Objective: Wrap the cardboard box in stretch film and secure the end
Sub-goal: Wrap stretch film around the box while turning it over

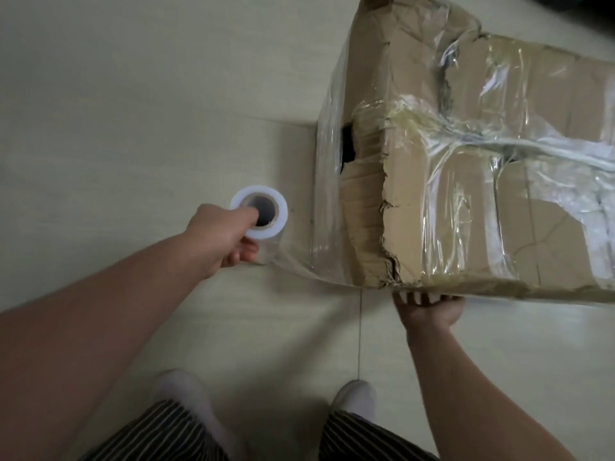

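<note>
- We are in the middle of wrapping: our left hand (221, 239) grips the film roll (261, 217), thumb in its core, film stretched to the cardboard box (466, 168).
- Our right hand (429, 307) holds the box's near bottom edge, fingers under it.
- Next we probably must tilt the box and pass the roll around.
- The box stands on the floor (133, 94), torn, crumpled, already partly covered with film.

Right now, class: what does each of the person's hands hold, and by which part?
The left hand grips the stretch film roll at its end, thumb in the core. The right hand grips the cardboard box under its near bottom edge.
</note>
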